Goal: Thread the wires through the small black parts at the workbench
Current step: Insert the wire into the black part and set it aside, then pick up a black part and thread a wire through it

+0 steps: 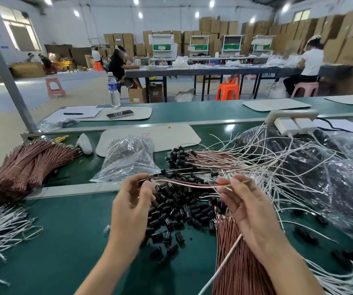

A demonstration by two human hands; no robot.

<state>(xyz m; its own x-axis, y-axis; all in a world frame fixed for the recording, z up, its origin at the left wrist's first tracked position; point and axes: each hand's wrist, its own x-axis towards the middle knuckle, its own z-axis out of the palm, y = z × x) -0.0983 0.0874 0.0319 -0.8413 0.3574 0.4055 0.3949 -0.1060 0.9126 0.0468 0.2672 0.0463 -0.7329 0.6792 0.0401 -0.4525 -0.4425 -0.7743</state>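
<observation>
The left hand (134,196) pinches a small black part (144,181) in its curled fingertips. The wires (192,184) lie level, left to right, their ends at that part, and the right hand (243,203) pinches them farther along between thumb and forefinger.

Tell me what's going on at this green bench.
A person is threading wires into small black parts. The left-hand grip pinches one black part, while the right-hand grip pinches the pink and white wires that run across to it. A pile of loose black parts lies on the green bench below the hands, with a bundle of copper-coloured wires beside it. Beyond them is a heap of wires already carrying parts.
</observation>
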